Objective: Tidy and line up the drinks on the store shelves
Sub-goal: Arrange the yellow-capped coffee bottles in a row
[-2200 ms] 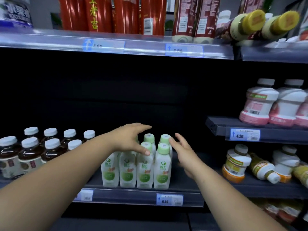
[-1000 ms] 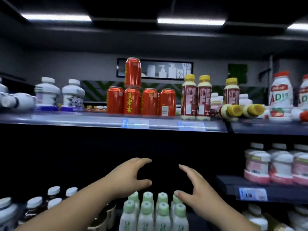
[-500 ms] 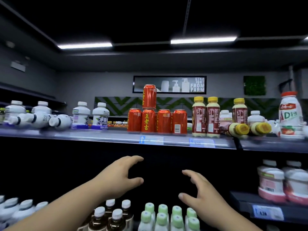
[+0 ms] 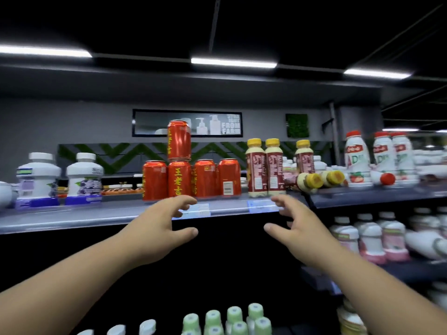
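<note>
While the left hand (image 4: 159, 228) and the right hand (image 4: 297, 228) hover side by side with a gap between them, each has its fingers spread and loosely curved, thumb apart from the rest, gripping nothing. Both are raised before the front edge of the top shelf (image 4: 96, 213), fingertips overlapping the blue price tags (image 4: 196, 210) there. Just above the left hand's fingers, four red cans (image 4: 205, 178) stand upright in a row, and a fifth can (image 4: 179, 140) stands on top of the second from the left, its long axis vertical. Up between the two hands, two yellow-capped bottles (image 4: 264, 168) stand upright side by side. Just above the right hand and a little to its right, two toppled bottles (image 4: 308, 182) lie on their sides, long axes running back to front, yellow caps pointing out toward the person and slightly rightward. Farther right, red-capped white bottles (image 4: 356, 163) stand upright, and one fallen bottle (image 4: 382, 178) lies along the shelf, cap pointing right. Well left of the left hand stand two purple-labelled bottles (image 4: 38, 180). Below and right of the right hand, pink-labelled bottles (image 4: 367, 238) crowd a lower shelf, blurred. Beneath both hands show green-capped bottles (image 4: 232, 320).
</note>
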The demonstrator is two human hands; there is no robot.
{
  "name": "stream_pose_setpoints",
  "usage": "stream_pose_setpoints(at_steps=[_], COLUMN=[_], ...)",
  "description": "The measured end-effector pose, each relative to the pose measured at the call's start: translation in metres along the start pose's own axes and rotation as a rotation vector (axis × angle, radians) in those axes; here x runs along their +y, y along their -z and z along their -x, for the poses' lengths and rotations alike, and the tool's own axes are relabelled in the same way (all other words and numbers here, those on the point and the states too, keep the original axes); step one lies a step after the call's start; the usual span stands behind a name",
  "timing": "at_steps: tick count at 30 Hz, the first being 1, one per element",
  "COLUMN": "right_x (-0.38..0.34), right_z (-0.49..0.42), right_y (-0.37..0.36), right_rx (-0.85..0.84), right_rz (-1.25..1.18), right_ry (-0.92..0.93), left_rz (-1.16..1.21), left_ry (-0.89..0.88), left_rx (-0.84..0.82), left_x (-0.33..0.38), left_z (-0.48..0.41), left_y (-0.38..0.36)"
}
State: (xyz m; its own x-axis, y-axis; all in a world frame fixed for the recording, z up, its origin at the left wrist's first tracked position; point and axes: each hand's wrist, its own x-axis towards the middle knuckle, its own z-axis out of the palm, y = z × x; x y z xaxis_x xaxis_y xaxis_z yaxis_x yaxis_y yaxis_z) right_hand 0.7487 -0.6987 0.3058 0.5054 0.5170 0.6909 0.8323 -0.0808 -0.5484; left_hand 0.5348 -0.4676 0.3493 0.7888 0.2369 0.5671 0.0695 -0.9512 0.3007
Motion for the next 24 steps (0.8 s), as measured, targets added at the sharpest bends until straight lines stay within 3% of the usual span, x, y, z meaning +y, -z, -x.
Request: stream_pose_setpoints(at_steps=[6,13,24], right_x=[0.019,0.09,0.199], right_z=[0.0,-0.024,-0.117], right_y=[0.068,0.133,0.15], right_rx=[0.133,0.243,0.2], right_rz=[0.14,0.153,0.12], right_ry=[-0.025,0.027,0.072], left_rz=[0.056,-0.01,-0.027], left_ry=[-0.166,-0.306,-0.217], left_rx=[0.001,0.128,0.353], left_x=[0.038,0.105,0.187], left_z=[-0.054,-0.115,-0.211], left_y=[-0.041,-0.112,-0.206])
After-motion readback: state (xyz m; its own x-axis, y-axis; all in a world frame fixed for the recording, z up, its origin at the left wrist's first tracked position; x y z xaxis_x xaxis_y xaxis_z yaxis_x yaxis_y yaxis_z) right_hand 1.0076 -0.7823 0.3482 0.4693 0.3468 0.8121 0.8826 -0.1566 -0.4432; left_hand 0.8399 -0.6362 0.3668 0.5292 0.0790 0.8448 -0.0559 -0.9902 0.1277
